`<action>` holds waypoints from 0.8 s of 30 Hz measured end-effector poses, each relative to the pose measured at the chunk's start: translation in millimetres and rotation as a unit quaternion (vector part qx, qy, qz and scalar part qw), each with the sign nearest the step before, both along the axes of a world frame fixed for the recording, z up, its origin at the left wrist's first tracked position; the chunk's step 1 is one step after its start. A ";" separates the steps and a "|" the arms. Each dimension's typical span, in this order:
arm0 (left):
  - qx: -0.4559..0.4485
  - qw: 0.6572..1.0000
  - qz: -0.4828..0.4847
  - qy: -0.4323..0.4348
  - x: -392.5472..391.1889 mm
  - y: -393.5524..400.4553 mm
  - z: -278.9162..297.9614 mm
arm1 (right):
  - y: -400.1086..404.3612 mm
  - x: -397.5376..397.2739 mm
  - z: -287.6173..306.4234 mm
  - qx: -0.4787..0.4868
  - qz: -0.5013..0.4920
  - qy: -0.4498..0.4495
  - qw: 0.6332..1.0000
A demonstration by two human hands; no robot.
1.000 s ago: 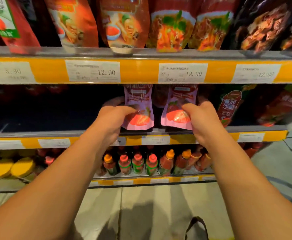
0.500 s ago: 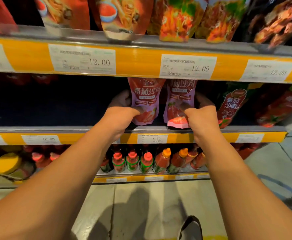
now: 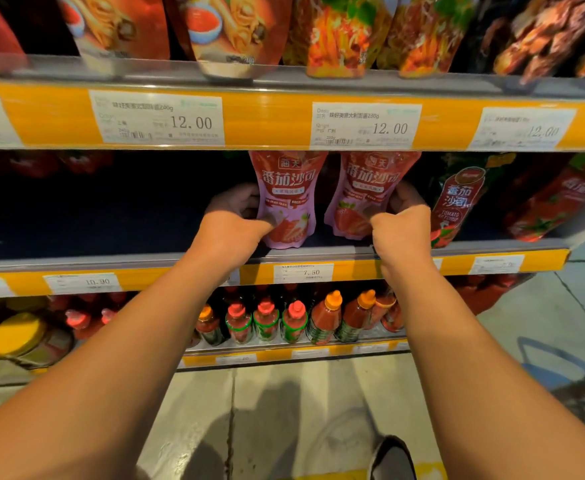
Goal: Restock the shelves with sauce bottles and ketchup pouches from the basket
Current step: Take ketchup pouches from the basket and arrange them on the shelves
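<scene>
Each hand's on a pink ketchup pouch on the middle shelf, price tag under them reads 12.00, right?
Not quite. The left hand and right hand each grip a pink ketchup pouch, left pouch and right pouch, on the middle shelf, but the head view shows the price tag under them reading 7.50.

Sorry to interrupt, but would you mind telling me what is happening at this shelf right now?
A person is restocking the middle shelf with ketchup. The left hand grips one pink-and-red ketchup pouch and the right hand grips a second pouch, side by side at the shelf's front edge above the 7.50 price tag. Both pouches stand upright. Squeeze bottles of sauce line the shelf below, and the shelf space left of the pouches looks dark and unfilled.
</scene>
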State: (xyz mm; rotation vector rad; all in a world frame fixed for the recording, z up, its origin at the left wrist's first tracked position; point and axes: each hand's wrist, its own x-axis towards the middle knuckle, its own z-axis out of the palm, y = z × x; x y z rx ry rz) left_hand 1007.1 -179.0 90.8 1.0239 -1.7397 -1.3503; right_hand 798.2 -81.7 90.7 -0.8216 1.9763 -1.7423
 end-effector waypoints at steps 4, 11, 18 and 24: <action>-0.018 0.999 -0.008 -0.030 1.9 -0.1 0.7 | 3.7 -0.9 2.3 0.058 -0.008 0.070 0.996; -0.076 0.990 0.008 -0.120 3.3 -6.7 2.7 | 9.5 1.9 3.2 0.126 -0.078 0.157 0.976; -0.049 0.995 0.015 -0.087 -7.1 -2.7 -1.7 | 4.0 14.2 6.7 0.059 -0.059 0.001 0.997; -0.017 0.999 0.033 -0.016 -30.5 12.0 -8.2 | -3.7 12.0 6.0 0.027 -0.065 -0.054 0.996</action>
